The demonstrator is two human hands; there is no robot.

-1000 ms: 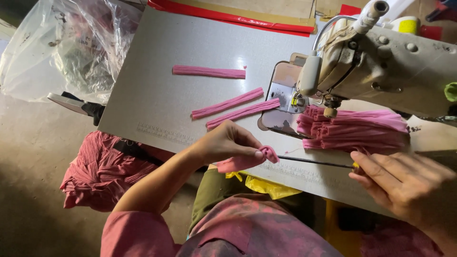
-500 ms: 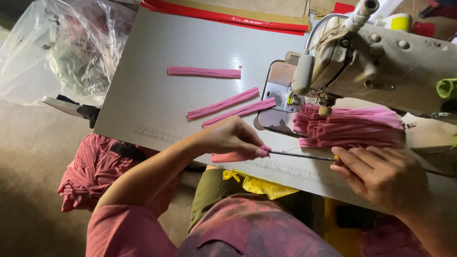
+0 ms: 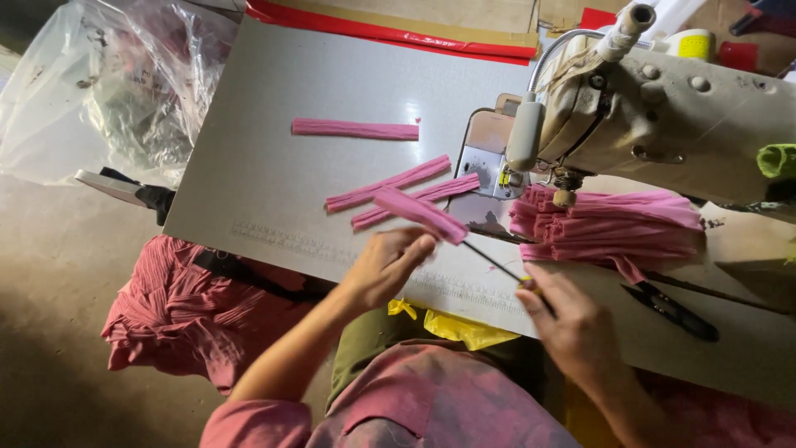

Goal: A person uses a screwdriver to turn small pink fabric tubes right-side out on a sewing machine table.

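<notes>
The left hand (image 3: pixel 390 265) pinches a narrow pink fabric tube (image 3: pixel 419 214) at its fingertips while the right hand (image 3: pixel 572 328) grips a thin dark rod (image 3: pixel 491 261) running into it, three finished pink strips (image 3: pixel 356 129) lying beyond, a pink bundle (image 3: pixel 613 228) apparently waiting by the sewing machine (image 3: pixel 663 116).

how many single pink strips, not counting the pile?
4: one far strip, two angled strips mid-table, one on the rod in the left hand. More may hide in the pile.

pink fabric tube (image 3: pixel 419 214) now slid fully onto thin rod (image 3: pixel 491 261), lifted off table, left hand (image 3: pixel 385 267) raised
</notes>
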